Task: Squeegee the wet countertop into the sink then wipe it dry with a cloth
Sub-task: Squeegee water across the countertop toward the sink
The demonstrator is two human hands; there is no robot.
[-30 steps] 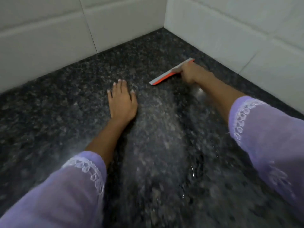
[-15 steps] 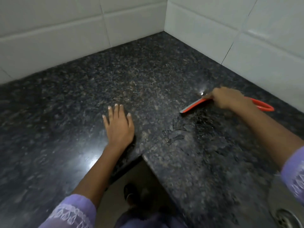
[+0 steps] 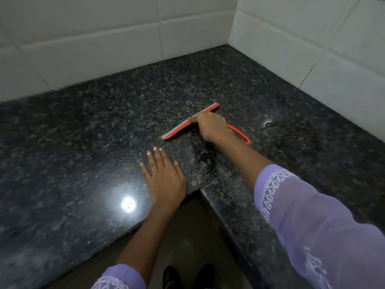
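Observation:
An orange squeegee (image 3: 179, 128) with a grey blade lies edge-down on the dark speckled granite countertop (image 3: 83, 155), near the inner corner of the L-shaped top. My right hand (image 3: 212, 128) is shut on its head, and the orange loop handle sticks out behind the wrist. Flat on the counter, just in front of the blade, rests my left hand (image 3: 164, 180) with fingers spread. Wet streaks (image 3: 208, 163) glisten under my right forearm. Neither the sink nor a cloth is in view.
White tiled walls (image 3: 104, 49) close the counter at the back and on the right. The counter's inner edge (image 3: 220, 215) drops to a brown floor where dark shoes (image 3: 187, 276) show. A lamp glare (image 3: 128, 204) and a small puddle (image 3: 268, 125) sit on the stone.
My right hand has carried the squeegee leftward and nearer the left hand, away from the right wall. The view has shifted so the sink drain at the lower right has dropped out.

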